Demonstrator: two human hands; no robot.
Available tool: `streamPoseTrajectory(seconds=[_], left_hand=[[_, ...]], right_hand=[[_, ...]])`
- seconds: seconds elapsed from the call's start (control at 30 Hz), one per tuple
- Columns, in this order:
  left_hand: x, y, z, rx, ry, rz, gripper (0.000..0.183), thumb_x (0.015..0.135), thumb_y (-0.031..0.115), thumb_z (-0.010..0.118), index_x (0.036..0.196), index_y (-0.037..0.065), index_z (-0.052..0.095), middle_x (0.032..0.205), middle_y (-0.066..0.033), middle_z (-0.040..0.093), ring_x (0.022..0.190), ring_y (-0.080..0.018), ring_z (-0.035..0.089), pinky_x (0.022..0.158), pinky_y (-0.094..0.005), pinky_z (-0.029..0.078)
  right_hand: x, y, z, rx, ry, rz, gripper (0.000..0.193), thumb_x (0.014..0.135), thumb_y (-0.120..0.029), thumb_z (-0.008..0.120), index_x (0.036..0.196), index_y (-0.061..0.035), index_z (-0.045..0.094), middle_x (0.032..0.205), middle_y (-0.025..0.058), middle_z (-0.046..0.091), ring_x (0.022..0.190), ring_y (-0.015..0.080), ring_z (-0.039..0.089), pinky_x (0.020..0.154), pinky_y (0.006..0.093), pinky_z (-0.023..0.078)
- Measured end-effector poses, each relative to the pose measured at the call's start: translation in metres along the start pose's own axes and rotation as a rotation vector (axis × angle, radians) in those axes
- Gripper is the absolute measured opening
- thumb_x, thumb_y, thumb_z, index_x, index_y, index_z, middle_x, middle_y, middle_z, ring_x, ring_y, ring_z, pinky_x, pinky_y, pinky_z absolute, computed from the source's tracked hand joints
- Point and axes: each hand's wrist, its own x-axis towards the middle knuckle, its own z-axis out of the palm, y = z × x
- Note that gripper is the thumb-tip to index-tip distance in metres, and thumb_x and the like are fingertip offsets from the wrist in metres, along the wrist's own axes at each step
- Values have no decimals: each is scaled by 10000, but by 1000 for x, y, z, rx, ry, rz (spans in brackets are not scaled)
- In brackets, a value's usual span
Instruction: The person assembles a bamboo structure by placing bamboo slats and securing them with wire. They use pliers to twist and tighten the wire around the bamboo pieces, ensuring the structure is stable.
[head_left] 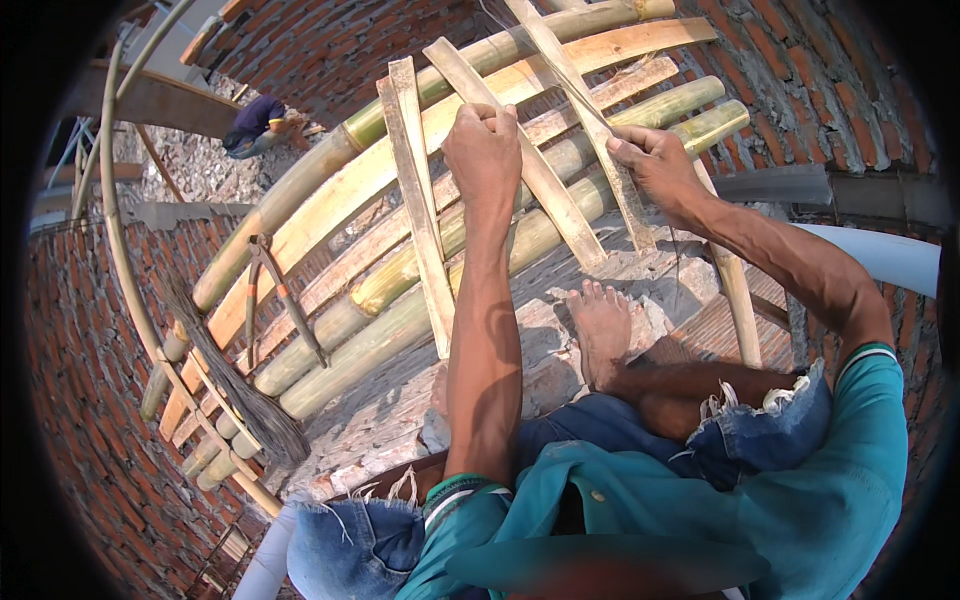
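Note:
My left hand [483,150] is closed in a fist over a flat split-bamboo slat [555,195]; whatever its fingers hold is hidden. Between the thumb and fingers of my right hand [660,170] is the end of a thin dark wire [580,103], which runs up and left along another slat [612,165]. These slats lie crosswise over several long bamboo poles [400,275] and a flat wooden plank [335,215]. A pair of slim slats [415,190] crosses the poles left of my left hand.
Pincers [265,270] rest across the poles at left, beside a bundle of dark wire [250,390]. My bare foot [603,330] is on rough masonry [530,345]. Brick walls [90,370] flank the poles. A person [260,125] crouches by rubble at far left.

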Motion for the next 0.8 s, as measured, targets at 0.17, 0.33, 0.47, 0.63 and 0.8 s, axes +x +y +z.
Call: streamPoseTrajectory(seconds=[0.17,0.33,0.47,0.63,0.8], left_hand=[[-13,-11,4,-427,44,-251,282,1006,161,660,1114,-99,668,763,-126,720,601,-133,683,555,-248,540],[-20,-20,-9,-372,-3,-287,350,1003,166,675,1183,-133,657,771,-135,733,619,-125,691,559,-244,544],[-16,-23,-2,-251,-17,-190,367,979,172,713,1183,-131,681,765,-119,737,623,-115,694,568,-237,551],[-16,-22,1,-190,41,-147,361,931,211,723,1177,-52,738,875,-183,760,751,-251,737,732,-384,566],[-18,-13,4,131,1,-10,424,942,234,708,1291,-7,703,958,-203,703,897,-343,693,833,-453,534]], right_hand=[[-11,-6,0,25,-76,67,404,995,-245,712,1283,39,700,1058,94,756,907,125,653,801,296,521],[-14,-7,18,-147,-135,75,318,964,-276,753,1130,-5,769,968,110,764,843,115,653,725,319,525],[-10,-8,25,-201,-164,49,294,983,-306,731,1053,-23,760,914,97,746,813,106,624,707,335,509],[-11,-5,24,-166,-108,-80,313,1030,-338,664,1060,-31,718,894,65,717,827,104,576,748,345,481],[-11,-1,29,-89,-101,47,262,1048,-293,644,1044,-38,702,861,24,684,827,95,547,752,314,461]])
